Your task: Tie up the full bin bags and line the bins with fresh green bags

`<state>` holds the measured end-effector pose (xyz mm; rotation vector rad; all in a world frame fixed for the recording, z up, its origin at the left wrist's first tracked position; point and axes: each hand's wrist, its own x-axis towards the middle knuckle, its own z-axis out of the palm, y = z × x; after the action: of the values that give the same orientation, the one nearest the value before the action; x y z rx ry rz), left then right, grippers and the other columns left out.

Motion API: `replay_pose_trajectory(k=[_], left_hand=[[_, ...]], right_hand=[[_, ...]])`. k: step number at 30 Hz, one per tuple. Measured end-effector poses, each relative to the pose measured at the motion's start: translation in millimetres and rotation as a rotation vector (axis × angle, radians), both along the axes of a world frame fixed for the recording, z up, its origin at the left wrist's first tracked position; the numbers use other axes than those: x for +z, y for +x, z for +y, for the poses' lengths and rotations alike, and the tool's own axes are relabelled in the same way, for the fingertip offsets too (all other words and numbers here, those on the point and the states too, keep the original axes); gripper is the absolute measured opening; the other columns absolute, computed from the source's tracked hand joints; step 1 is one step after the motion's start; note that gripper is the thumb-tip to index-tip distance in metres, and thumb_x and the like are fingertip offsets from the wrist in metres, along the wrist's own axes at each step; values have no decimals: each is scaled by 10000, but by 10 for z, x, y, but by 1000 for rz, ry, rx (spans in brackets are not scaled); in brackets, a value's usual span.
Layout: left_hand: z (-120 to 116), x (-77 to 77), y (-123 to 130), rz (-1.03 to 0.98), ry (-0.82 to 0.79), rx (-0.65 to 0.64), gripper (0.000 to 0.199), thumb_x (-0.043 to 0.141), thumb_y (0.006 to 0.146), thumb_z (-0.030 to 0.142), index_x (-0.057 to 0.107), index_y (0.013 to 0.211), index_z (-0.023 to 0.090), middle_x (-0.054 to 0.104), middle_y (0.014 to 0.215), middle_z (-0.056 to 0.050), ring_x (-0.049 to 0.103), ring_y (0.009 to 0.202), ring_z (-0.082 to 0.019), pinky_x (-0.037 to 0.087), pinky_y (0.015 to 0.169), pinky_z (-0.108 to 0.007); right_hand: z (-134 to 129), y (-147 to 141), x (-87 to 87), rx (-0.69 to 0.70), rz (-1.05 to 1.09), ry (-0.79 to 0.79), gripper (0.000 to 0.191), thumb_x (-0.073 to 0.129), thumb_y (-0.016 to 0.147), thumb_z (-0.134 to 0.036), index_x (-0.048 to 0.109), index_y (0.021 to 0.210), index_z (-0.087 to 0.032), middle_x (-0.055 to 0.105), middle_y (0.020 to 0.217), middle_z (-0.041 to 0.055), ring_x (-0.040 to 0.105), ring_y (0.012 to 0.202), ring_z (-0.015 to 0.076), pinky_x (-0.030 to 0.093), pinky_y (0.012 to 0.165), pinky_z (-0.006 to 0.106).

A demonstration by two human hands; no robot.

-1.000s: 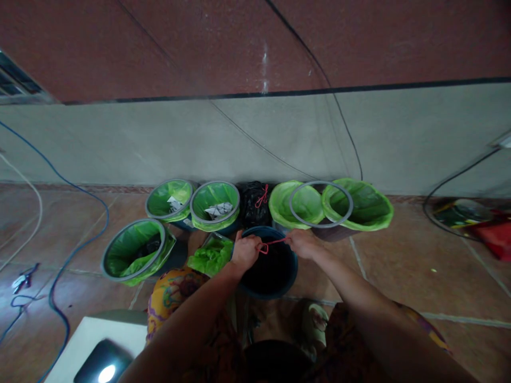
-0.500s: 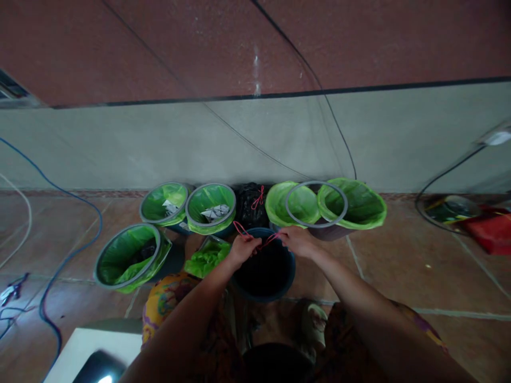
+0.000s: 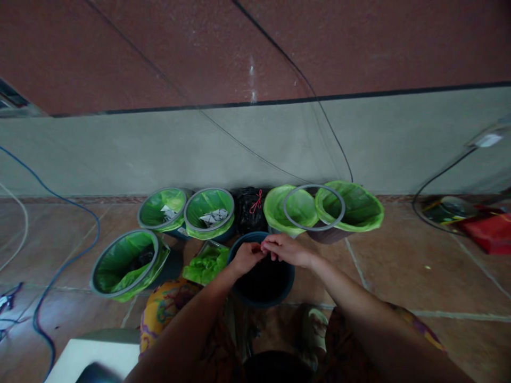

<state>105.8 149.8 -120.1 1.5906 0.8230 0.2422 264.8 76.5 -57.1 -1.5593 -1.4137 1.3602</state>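
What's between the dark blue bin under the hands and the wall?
A black bag with a red string bow, seen in the head view between the dark blue bin and the wall.

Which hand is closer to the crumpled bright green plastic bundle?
Left. The left hand is just right of the crumpled bright green plastic bundle; the right hand is farther right, beyond the left.

No word, brand, number or sign could be read. Crumpled papers (image 3: 214, 217) in the lined bin (image 3: 203, 201) behind and left of the blue tub (image 3: 263, 302) were too blurred to decipher, as was a pale patch (image 3: 182, 231) farther left of the tub.
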Motion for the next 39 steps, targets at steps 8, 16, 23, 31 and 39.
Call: replay_pose_trajectory(k=[8,16,23,31,39], left_hand=[[-9,-66,12,52,155,1,181,470,834,214,638,811,150,604,684,14,556,592,-101,453,618,-228],[-55,23,20,33,352,-63,213,419,862,141,627,858,181,639,757,-7,589,726,-125,482,730,-250],[-41,-12,12,179,471,56,129,442,873,169,557,815,171,614,705,-14,577,654,-135,446,660,-261],[-56,-10,41,188,254,138,149,442,881,259,564,851,179,538,511,53,528,454,-105,390,493,-211],[-59,8,49,243,177,200,253,475,879,299,601,706,163,489,438,60,463,388,-72,344,441,-181]], right_hand=[[-3,-60,-320,-238,-40,-95,645,476,700,-27,476,1317,-213,579,1294,92,595,632,69,454,539,205],[-4,-186,-528,-141,-363,48,315,585,728,-103,624,1038,-148,687,868,37,608,790,150,416,700,261],[-36,-248,-528,-301,-247,-28,142,604,723,-163,603,863,-188,652,680,-30,577,599,114,389,581,227],[0,-317,-599,-418,193,-108,196,590,628,-146,487,781,-214,619,614,-61,588,579,118,435,587,231],[-29,-363,-587,-416,321,-199,186,579,645,-157,502,808,-201,623,607,-54,576,551,105,421,533,210]])
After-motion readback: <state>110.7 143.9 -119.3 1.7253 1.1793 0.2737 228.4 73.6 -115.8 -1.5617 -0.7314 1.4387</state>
